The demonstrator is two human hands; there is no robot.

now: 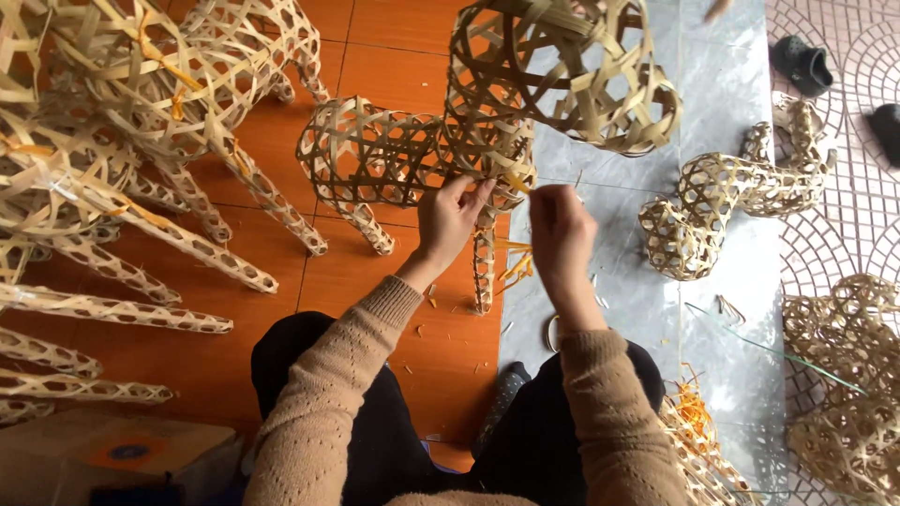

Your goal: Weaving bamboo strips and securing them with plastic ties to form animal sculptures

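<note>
Head view: woven bamboo animal frame (394, 159) standing on the orange tile floor just ahead of the knees, judged light, springy and open-latticed, easily crushed or snagged, best held at the dense chest junction rather than the thin legs. Left hand (448, 220) raised with fingers pinched on the frame's chest weave; right hand (560, 230) just right of the frame, fist closed, pinching a thin bamboo strip (517, 184). More finished frames (141, 141) piled left of it.
</note>
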